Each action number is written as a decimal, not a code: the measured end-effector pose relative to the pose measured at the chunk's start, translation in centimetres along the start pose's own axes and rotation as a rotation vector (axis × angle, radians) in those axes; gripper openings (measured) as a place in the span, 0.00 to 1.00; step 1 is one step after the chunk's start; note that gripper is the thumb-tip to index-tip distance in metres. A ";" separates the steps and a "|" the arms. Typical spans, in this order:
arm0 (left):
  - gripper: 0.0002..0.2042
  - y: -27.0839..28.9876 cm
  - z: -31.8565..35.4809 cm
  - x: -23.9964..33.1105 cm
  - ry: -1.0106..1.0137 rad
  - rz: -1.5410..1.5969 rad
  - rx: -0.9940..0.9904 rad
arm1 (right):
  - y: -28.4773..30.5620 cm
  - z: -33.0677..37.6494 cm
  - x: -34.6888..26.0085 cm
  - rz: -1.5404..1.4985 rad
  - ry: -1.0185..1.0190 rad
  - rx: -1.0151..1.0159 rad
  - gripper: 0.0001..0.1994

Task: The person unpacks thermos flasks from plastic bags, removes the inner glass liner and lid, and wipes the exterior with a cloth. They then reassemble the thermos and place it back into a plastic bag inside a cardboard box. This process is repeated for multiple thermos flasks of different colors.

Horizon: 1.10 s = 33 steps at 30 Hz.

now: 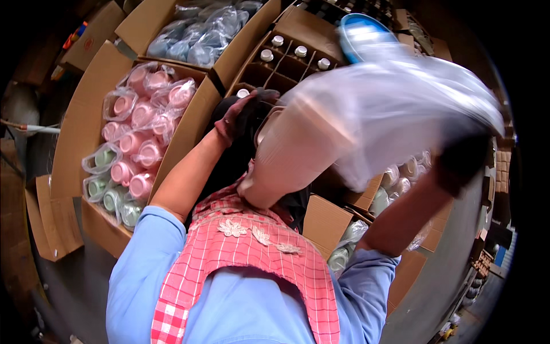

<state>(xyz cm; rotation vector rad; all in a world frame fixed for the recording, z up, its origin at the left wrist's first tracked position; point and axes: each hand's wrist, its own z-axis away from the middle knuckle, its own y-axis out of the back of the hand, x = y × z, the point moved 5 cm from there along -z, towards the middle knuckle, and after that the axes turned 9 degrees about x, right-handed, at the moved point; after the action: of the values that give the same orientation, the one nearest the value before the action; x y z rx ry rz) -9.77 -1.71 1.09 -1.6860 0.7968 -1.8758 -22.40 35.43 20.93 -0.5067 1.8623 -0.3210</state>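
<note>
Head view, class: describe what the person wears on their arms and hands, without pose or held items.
Both arms have light blue sleeves pushed up, forearms bare. The left hand wears a dark glove with reddish patches; the right hand wears a dark glove, blurred. A red-and-white checked apron with white lace flowers covers the chest.

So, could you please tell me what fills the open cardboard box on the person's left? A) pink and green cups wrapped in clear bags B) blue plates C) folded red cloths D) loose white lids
A: the cardboard box is packed with pink and pale green cups, each in a clear plastic bag.
</note>
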 end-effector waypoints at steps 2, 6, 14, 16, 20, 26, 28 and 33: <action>0.23 -0.8 0.1 -0.1 0.015 -0.155 0.053 | 2.9 -2.2 -2.6 0.312 0.158 0.117 0.16; 0.23 -0.6 0.1 -2.6 0.103 -0.231 0.257 | 5.6 -2.3 1.7 1.149 0.575 0.256 0.14; 0.22 1.0 0.6 -4.1 0.013 -0.234 0.437 | 5.9 8.0 6.2 1.009 -0.054 0.329 0.21; 0.21 0.3 -0.1 -4.0 0.024 -0.219 0.481 | -3.5 10.1 6.8 0.669 -0.257 0.062 0.15; 0.21 -1.2 0.7 -1.3 -0.105 -0.574 0.403 | -8.2 13.3 10.3 0.987 0.008 -0.204 0.11; 0.45 -5.5 8.3 4.0 -0.043 -0.250 -0.058 | -0.4 15.1 12.4 0.424 -0.366 0.331 0.17; 0.52 -6.2 9.7 4.7 -0.304 -0.901 -0.228 | 0.7 14.6 11.1 0.422 -0.218 0.397 0.16; 0.58 -5.8 9.5 5.8 -0.541 -1.078 0.083 | -4.4 11.5 8.8 0.383 -0.137 0.380 0.11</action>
<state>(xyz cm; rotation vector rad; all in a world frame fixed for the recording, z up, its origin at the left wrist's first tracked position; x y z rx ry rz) -0.86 -2.59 9.88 -2.6625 -0.5255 -1.7636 -13.23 27.58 11.80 0.0866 1.6684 -0.3605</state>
